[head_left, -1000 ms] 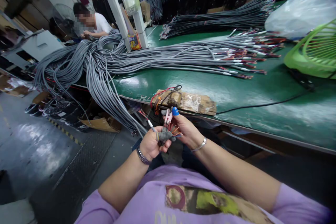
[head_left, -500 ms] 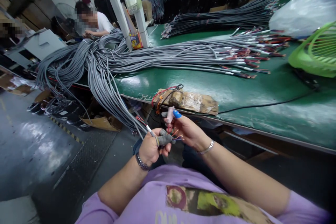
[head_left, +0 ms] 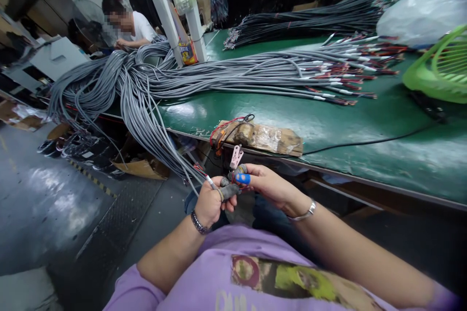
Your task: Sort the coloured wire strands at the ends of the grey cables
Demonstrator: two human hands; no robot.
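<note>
My left hand (head_left: 210, 200) is closed round the end of a grey cable (head_left: 203, 176), its thumb and forefinger wearing grey finger cots. Thin red and coloured wires stick out of the cable's stripped end between my hands. My right hand (head_left: 266, 183), with a blue cot on one fingertip, pinches those wires and holds a small pink connector (head_left: 235, 157) that points upward. Both hands hover in front of my lap, just below the bench's front edge.
A green bench (head_left: 365, 126) carries a long bundle of grey cables (head_left: 237, 75) that spills off its left end. A taped wooden block (head_left: 270, 138) lies at the bench edge. A green fan (head_left: 441, 65) stands at right. Another person (head_left: 127, 26) sits at back left.
My right hand has dropped from near the wooden block down to the cable end, and its blue-tipped finger now lies across the wires. My left hand has stayed put.
</note>
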